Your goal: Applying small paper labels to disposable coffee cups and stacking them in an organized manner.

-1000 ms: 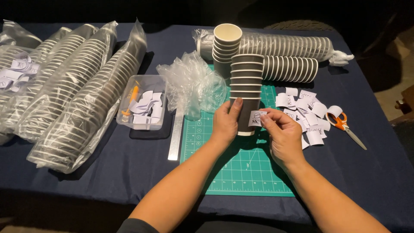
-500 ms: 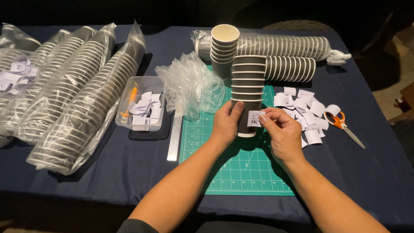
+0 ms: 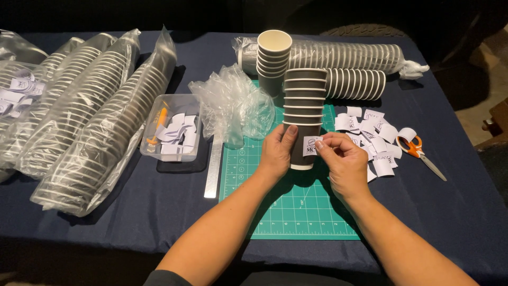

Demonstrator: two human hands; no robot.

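The left hand (image 3: 276,152) is wrapped around the lowest cup of an upside-down stack of dark paper cups (image 3: 304,110), thumb up along its wall, steadying it on the green cutting mat (image 3: 296,204). The right hand (image 3: 343,163) pinches a small white printed sticker (image 3: 311,145) between thumb and fingertips and presses it flat against the front of that same bottom cup. Just right of this hand lies a scatter of loose white stickers (image 3: 372,139), with orange-handled scissors (image 3: 419,151) beside them. Behind the stack stands a second, upright stack of cups (image 3: 273,58), and a long bagged sleeve of cups (image 3: 349,55) lies across the desk (image 3: 460,212). Left of the mat are crumpled clear plastic (image 3: 233,106), a metal ruler (image 3: 213,164), a clear tray of paper scraps (image 3: 172,131), and several more bagged cup sleeves (image 3: 90,116).
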